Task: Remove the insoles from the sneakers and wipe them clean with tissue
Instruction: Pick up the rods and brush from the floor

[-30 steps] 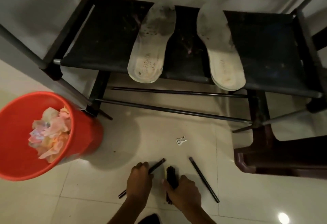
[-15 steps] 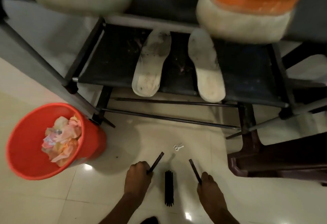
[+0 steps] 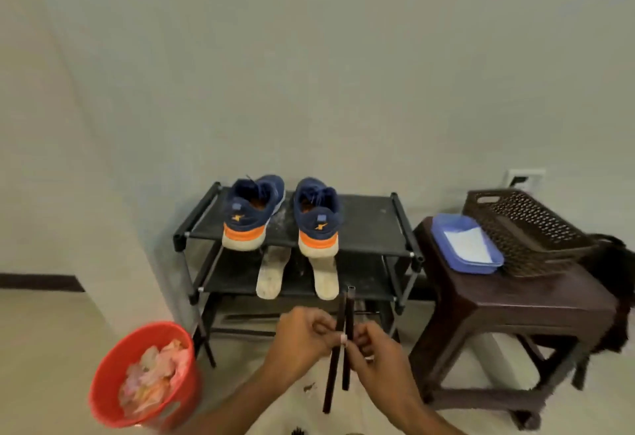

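Two navy sneakers with orange heels, left sneaker point(image 3: 250, 212) and right sneaker point(image 3: 319, 217), stand on the top shelf of a black shoe rack point(image 3: 371, 228). Two pale, dirty insoles, one on the left point(image 3: 272, 276) and one on the right point(image 3: 326, 280), lie on the shelf below, their heels sticking out over its front edge. In front of the rack, my left hand point(image 3: 302, 340) grips one black rod point(image 3: 335, 362) and my right hand point(image 3: 378, 355) grips a second black rod point(image 3: 347, 335). Both rods stand nearly upright, side by side.
A red bucket point(image 3: 113, 366) with crumpled tissues stands on the floor at lower left. A dark brown stool point(image 3: 515, 300) at the right carries a blue tray point(image 3: 443, 228) with white tissue and a brown perforated basket point(image 3: 529, 228). A brush tip point(image 3: 298, 431) shows at the bottom edge.
Both hands have lifted the black rods off the floor and brought them together upright. The view has risen and pulled back, so the sneakers and stool now show.
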